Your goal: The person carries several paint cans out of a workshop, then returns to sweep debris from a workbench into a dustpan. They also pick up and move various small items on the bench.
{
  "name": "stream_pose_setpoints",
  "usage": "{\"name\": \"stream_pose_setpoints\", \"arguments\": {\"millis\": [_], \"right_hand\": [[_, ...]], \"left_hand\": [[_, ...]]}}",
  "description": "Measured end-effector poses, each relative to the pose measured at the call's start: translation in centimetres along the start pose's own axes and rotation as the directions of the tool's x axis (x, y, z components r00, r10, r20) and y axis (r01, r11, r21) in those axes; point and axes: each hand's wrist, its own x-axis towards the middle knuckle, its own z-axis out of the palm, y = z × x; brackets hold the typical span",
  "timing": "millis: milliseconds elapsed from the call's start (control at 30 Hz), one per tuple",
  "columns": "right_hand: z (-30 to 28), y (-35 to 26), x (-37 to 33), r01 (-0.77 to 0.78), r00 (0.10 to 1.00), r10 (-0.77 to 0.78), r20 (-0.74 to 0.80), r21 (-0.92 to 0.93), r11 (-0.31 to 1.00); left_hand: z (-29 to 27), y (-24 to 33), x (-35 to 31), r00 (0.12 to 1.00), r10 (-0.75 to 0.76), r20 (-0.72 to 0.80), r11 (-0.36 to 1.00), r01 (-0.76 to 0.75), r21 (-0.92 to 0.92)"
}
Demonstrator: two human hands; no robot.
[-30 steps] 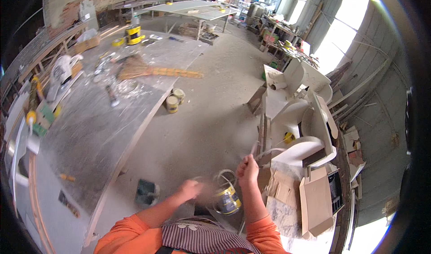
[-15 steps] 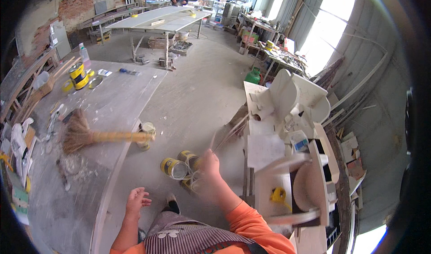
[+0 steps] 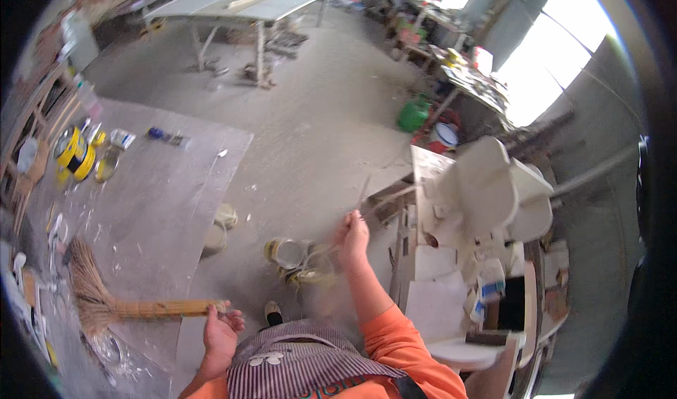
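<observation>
On the table at my left lies a straw broom point(image 3: 144, 307), its handle sticking out past the table edge toward me. My left hand point(image 3: 222, 332) is at the tip of that handle, fingers apart and slightly curled; it seems to touch the handle without being wrapped round it. Over the aisle, my right hand point(image 3: 352, 237) is closed round a thin, narrow, pointed tool point(image 3: 364, 190). The tool points away from me and is too blurred for its kind to show. Several yellow-labelled cans point(image 3: 289, 253) stand on the floor just left of my right hand.
The left table point(image 3: 180, 163) carries a yellow-and-black can point(image 3: 75, 152), a bottle and scraps. Pale cut panels point(image 3: 479, 184) crowd the right bench. Farther off are a green gas cylinder point(image 3: 414, 113), a white-and-red bucket point(image 3: 444, 136) and a long table point(image 3: 211, 8).
The view has tilted down and shifted. My left hand has come up to the broom handle's tip. My right hand still holds the thin tool, now farther from my body.
</observation>
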Motion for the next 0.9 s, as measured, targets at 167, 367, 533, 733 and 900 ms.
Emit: {"name": "stream_pose_setpoints", "arguments": {"millis": [167, 367, 533, 733, 900], "right_hand": [[2.7, -0.8, 7.5, -0.092, 0.990, 0.085, 0.114, 0.055, 0.994], [1.2, 1.3, 15.1, -0.367, 0.918, 0.345, 0.197, 0.086, 0.926], [-3.5, 2.8, 17.9, -0.625, 0.778, 0.608, 0.160, 0.091, 0.775], [-7.7, 2.8, 21.7, -0.488, 0.871, 0.454, 0.188, 0.232, 0.841], [-10.7, 1.7, 24.2, -0.222, 0.968, 0.252, -0.009, 0.438, 0.871]], "left_hand": [[1.7, 0.7, 2.4, 0.994, 0.095, -0.057, 0.995, -0.095, 0.010], [4.7, -6.9, 11.8, 0.963, -0.086, -0.254, 0.940, 0.163, 0.300], [1.4, -10.9, 29.7, 0.879, -0.030, -0.475, 0.773, 0.322, 0.546], [-7.4, -9.7, 49.9, 0.727, -0.047, -0.685, 0.684, 0.523, 0.509], [-11.0, -5.4, 63.3, 0.711, 0.107, -0.695, 0.703, 0.440, 0.559]]}}
